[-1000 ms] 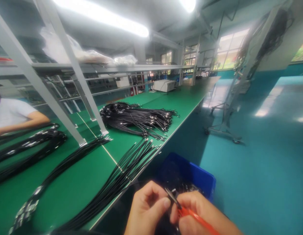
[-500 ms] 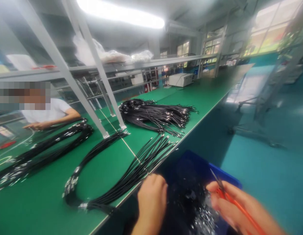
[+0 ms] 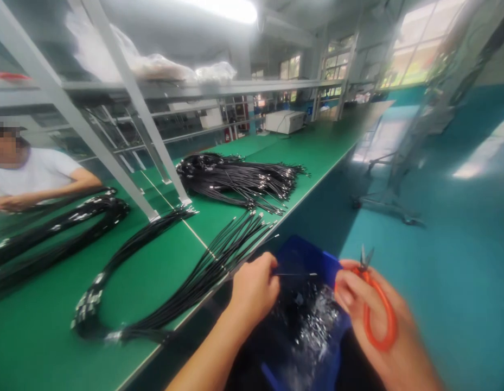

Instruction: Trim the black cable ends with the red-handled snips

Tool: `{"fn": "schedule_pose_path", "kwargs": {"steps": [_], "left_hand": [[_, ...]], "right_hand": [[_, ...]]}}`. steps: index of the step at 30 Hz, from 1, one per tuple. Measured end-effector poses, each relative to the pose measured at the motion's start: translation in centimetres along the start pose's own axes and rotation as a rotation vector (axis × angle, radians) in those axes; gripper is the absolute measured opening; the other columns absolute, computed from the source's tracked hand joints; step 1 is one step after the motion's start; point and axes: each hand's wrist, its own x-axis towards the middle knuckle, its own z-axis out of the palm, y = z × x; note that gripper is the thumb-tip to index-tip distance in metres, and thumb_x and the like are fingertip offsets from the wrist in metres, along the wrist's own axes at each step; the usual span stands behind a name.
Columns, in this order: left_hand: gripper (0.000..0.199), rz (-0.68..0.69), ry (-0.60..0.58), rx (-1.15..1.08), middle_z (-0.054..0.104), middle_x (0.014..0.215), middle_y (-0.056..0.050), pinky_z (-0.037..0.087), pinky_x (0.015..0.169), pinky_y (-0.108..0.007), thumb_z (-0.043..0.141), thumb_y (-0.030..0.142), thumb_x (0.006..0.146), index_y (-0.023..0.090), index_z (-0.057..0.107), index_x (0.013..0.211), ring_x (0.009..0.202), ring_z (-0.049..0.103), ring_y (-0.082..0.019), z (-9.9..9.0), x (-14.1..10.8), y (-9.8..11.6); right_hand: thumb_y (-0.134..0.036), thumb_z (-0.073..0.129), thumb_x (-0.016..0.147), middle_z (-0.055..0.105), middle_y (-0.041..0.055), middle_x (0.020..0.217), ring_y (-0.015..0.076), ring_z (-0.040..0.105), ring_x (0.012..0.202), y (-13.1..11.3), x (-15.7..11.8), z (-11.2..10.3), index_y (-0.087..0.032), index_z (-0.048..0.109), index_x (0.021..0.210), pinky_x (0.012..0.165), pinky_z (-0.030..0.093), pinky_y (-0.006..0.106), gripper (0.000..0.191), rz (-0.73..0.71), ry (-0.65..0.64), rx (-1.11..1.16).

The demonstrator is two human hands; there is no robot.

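Observation:
My left hand (image 3: 255,285) is closed on a thin black cable (image 3: 296,273), whose light tip points right over a blue bin (image 3: 333,265). Small shiny clear bits (image 3: 317,326) lie inside the bin. In my right hand (image 3: 369,304) are orange-handled scissors (image 3: 380,320), their short blades pointing up and slightly parted. A curved bundle of black cables (image 3: 186,293) rests on the green table (image 3: 125,296), its loose ends near the table edge beside my left hand.
A larger black cable pile (image 3: 239,179) lies farther back by the shelf posts. At left, a person in a white shirt (image 3: 44,171) sits behind more cable bundles (image 3: 56,239). A wheeled metal stand (image 3: 392,190) is on the floor at right.
The view has shifted, and the scene sits farther left. A cable now shows extending from my left hand. The scissors have turned more upright, with their blades apart.

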Motion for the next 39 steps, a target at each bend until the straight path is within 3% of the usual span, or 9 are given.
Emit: {"fn": "schedule_pose_path", "kwargs": {"steps": [3, 6, 11, 15, 19, 26, 34, 39], "left_hand": [[0.013, 0.159, -0.096, -0.181, 0.068, 0.083, 0.002, 0.041, 0.063, -0.023, 0.060, 0.015, 0.080, 0.025, 0.063, 0.088, 0.073, 0.062, -0.016, -0.8, 0.4, 2.3], [0.011, 0.181, -0.067, -0.359, 0.064, 0.080, 0.001, 0.042, 0.065, -0.021, 0.056, 0.015, 0.085, 0.022, 0.064, 0.084, 0.073, 0.060, -0.014, -1.5, -0.4, 3.0], [0.008, -0.055, 0.121, -0.838, 0.058, 0.071, 0.000, 0.040, 0.062, -0.023, 0.059, 0.019, 0.082, 0.019, 0.063, 0.075, 0.067, 0.054, -0.015, -1.3, -2.7, 2.8], [0.018, -0.218, 0.058, -1.037, 0.057, 0.064, 0.001, 0.038, 0.059, -0.023, 0.064, 0.032, 0.079, 0.017, 0.062, 0.070, 0.063, 0.050, -0.015, 0.1, -4.0, 2.2], [0.032, -0.287, 0.041, -1.206, 0.052, 0.056, 0.003, 0.034, 0.054, -0.022, 0.071, 0.045, 0.071, 0.015, 0.060, 0.062, 0.056, 0.042, -0.012, 1.3, -4.4, 1.4], [0.034, -0.254, 0.041, -1.250, 0.052, 0.056, 0.002, 0.033, 0.054, -0.022, 0.072, 0.045, 0.070, 0.015, 0.060, 0.061, 0.056, 0.043, -0.012, 2.6, -4.8, 0.9], [0.033, -0.278, 0.062, -1.178, 0.057, 0.058, 0.001, 0.035, 0.056, -0.023, 0.070, 0.045, 0.072, 0.015, 0.063, 0.063, 0.057, 0.044, -0.013, 2.3, -5.1, 1.4], [0.029, -0.186, -0.009, -1.238, 0.063, 0.068, -0.003, 0.042, 0.063, -0.026, 0.064, 0.044, 0.079, 0.017, 0.060, 0.071, 0.064, 0.053, -0.016, 2.3, -5.2, 1.4]], "right_hand": [[-0.025, 0.083, 0.056, 0.056, -0.0045, 0.057, 0.0098, 0.044, 0.051, -1.0, 0.1, -0.2, -0.021, 0.067, 0.084, 0.047, 0.037, 0.019, 0.033, -0.025, 0.048, -0.049], [-0.027, 0.083, 0.056, 0.051, -0.0061, 0.051, 0.0085, 0.042, 0.047, -0.8, 0.0, -0.6, -0.020, 0.066, 0.084, 0.043, 0.034, 0.019, 0.033, 0.033, 0.047, -0.097], [-0.028, 0.082, 0.060, 0.047, -0.0088, 0.050, 0.0057, 0.037, 0.041, 1.1, -1.4, -0.4, -0.020, 0.062, 0.082, 0.040, 0.029, 0.018, 0.030, 0.201, -0.057, -0.133], [-0.025, 0.079, 0.064, 0.061, -0.0040, 0.061, 0.0094, 0.049, 0.046, 2.4, -2.6, 0.8, -0.021, 0.062, 0.085, 0.046, 0.039, 0.021, 0.027, 0.155, -0.118, -0.182], [-0.027, 0.080, 0.063, 0.068, 0.0003, 0.072, 0.0122, 0.056, 0.049, 3.0, -2.6, 2.0, -0.021, 0.063, 0.087, 0.051, 0.045, 0.026, 0.030, 0.041, -0.091, -0.058], [-0.029, 0.083, 0.060, 0.068, -0.0007, 0.068, 0.0130, 0.058, 0.051, 3.0, -2.5, 3.1, -0.021, 0.063, 0.085, 0.054, 0.047, 0.026, 0.033, 0.030, -0.092, 0.025], [-0.026, 0.080, 0.063, 0.065, -0.0023, 0.064, 0.0130, 0.058, 0.046, 3.4, -2.3, 3.1, -0.020, 0.062, 0.084, 0.049, 0.045, 0.026, 0.028, -0.026, -0.103, 0.025], [-0.024, 0.079, 0.063, 0.064, -0.0024, 0.061, 0.0122, 0.056, 0.048, 3.8, -2.3, 3.0, -0.020, 0.061, 0.084, 0.047, 0.042, 0.023, 0.027, 0.145, -0.127, 0.084]]}}
